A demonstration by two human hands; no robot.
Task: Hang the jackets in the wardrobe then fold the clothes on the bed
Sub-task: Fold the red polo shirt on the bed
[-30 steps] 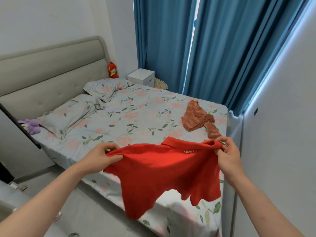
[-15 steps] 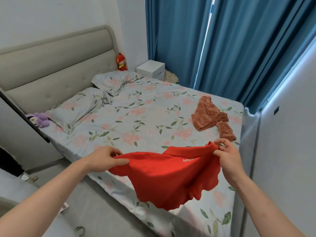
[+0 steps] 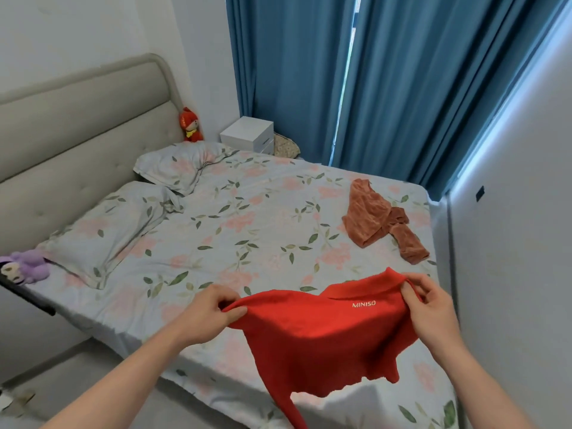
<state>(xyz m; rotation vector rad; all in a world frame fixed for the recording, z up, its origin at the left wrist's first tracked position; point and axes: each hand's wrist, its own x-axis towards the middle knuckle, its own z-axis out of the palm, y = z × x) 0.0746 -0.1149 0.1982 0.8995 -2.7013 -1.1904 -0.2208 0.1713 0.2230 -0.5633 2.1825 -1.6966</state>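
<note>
A red polo shirt with a small "MINISO" print hangs over the near edge of the bed. My left hand pinches its left shoulder. My right hand grips the other shoulder by the collar. The shirt's lower part dangles in front of the bed's edge. A crumpled rust-brown garment lies on the floral sheet at the far right of the bed, apart from both hands.
Two floral pillows lie against the grey padded headboard. A purple plush toy sits at the bed's left edge, a red doll by a white nightstand. Blue curtains hang behind; a white wall stands close on the right.
The view has shifted closer to the bed. Both hands moved forward with the red shirt, bringing it lower over the bed's near edge, its hem swinging.
</note>
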